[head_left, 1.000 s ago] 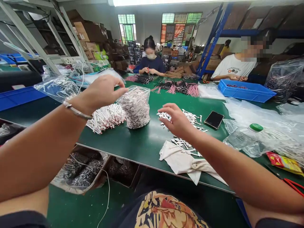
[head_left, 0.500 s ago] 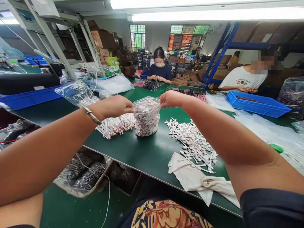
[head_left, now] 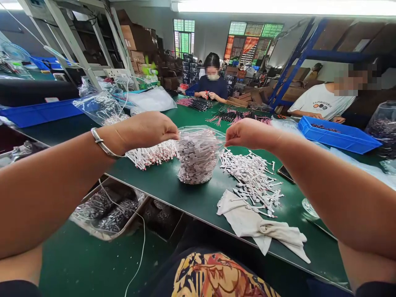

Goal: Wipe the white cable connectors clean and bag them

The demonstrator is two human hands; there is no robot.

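Note:
A clear plastic bag (head_left: 198, 161), packed with short white cable pieces, stands upright on the green table. My left hand (head_left: 156, 130) pinches its top rim on the left side. Opposite, my right hand (head_left: 244, 134) grips the rim's right side, and the bag's mouth is stretched between both hands. To the right of the bag lies a loose heap of white connector cables (head_left: 250, 177). On the left, partly under my left forearm, is a pile of white cables with reddish ends (head_left: 154, 155).
A crumpled white cloth (head_left: 262, 231) lies at the table's front edge. Blue trays (head_left: 340, 138) stand at the right and far left. Two co-workers sit across the table, near black and pink cable bundles (head_left: 198, 103). A box of bagged parts (head_left: 108, 214) sits below the table.
My right hand has moved right, pulling the bag's mouth wider. My left hand still holds the left rim. The head view has shifted slightly.

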